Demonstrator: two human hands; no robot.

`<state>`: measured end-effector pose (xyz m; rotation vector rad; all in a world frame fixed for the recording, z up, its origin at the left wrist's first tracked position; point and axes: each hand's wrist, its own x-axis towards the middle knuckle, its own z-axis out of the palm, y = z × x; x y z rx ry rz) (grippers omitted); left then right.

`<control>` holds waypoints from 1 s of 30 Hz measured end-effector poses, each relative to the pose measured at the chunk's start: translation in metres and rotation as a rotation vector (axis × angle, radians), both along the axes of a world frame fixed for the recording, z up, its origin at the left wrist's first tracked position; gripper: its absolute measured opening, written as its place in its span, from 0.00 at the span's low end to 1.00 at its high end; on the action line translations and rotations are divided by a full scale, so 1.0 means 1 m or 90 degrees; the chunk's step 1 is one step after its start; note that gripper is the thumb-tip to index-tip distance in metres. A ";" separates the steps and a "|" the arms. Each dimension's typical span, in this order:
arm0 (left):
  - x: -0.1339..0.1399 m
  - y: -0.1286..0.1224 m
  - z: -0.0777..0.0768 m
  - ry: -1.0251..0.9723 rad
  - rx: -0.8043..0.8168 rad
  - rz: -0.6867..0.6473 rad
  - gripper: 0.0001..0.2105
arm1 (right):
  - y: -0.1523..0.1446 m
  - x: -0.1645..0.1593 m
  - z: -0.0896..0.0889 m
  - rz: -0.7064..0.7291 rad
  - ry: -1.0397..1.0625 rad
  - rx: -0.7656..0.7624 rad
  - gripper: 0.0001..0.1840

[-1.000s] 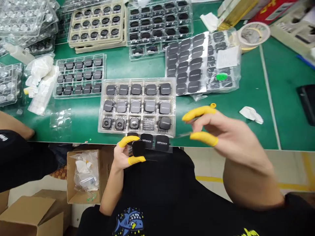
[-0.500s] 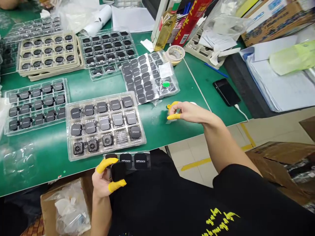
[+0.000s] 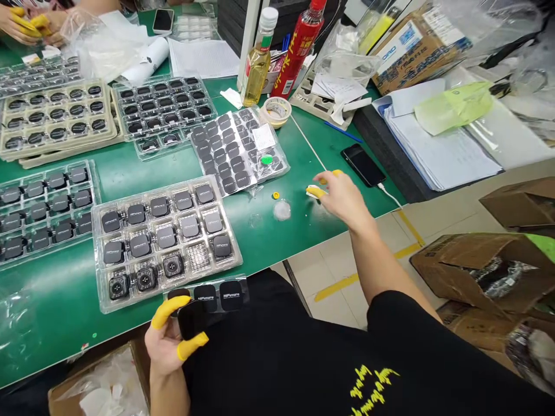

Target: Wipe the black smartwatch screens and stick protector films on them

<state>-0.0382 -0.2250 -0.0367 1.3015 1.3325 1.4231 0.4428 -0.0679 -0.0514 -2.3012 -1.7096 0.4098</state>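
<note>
My left hand [image 3: 167, 335] wears yellow finger cots and is closed around a dark square watch body [image 3: 192, 320], held by its edges above my lap. Behind the watch body sticks out a clear strip of black HiFuture films [image 3: 230, 296]; how the strip is held is hidden. Over the table's right part, my right hand [image 3: 340, 193], also in yellow finger cots, pinches a small white piece [image 3: 311, 195], mostly covered by the fingers. Left of that hand lie a round clear disc [image 3: 281, 210] and a small yellow ring [image 3: 276, 196]. A clear tray [image 3: 167, 284] of watch bodies sits before me.
Further trays [image 3: 56, 242] of watch parts stand left and behind. Film sheets [image 3: 236, 150], a tape roll [image 3: 276, 110], two bottles [image 3: 258, 63] and a charging phone [image 3: 363, 164] are on the table. At the far left are another person's hands [image 3: 30, 26]. Cardboard boxes [image 3: 472, 271] stand at right.
My right hand has moved away from the round clear disc to the right and now pinches the white piece. The yellow ring lies on the table. My left hand keeps its hold; the view has shifted.
</note>
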 end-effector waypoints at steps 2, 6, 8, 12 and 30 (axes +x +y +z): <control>0.002 0.004 -0.002 -0.015 0.010 0.008 0.31 | -0.007 0.014 -0.005 -0.040 -0.008 0.013 0.16; 0.012 0.017 -0.004 -0.027 0.016 0.023 0.32 | -0.016 0.017 -0.018 -0.065 0.003 0.071 0.10; 0.017 0.021 -0.004 -0.020 0.024 0.021 0.34 | -0.021 0.009 -0.017 -0.060 0.014 0.120 0.08; 0.021 0.027 -0.008 -0.004 0.066 -0.013 0.35 | -0.039 -0.033 0.013 -0.028 0.058 0.248 0.12; 0.006 0.017 -0.019 -0.143 0.021 -0.116 0.36 | -0.083 -0.243 0.100 0.663 0.053 0.476 0.21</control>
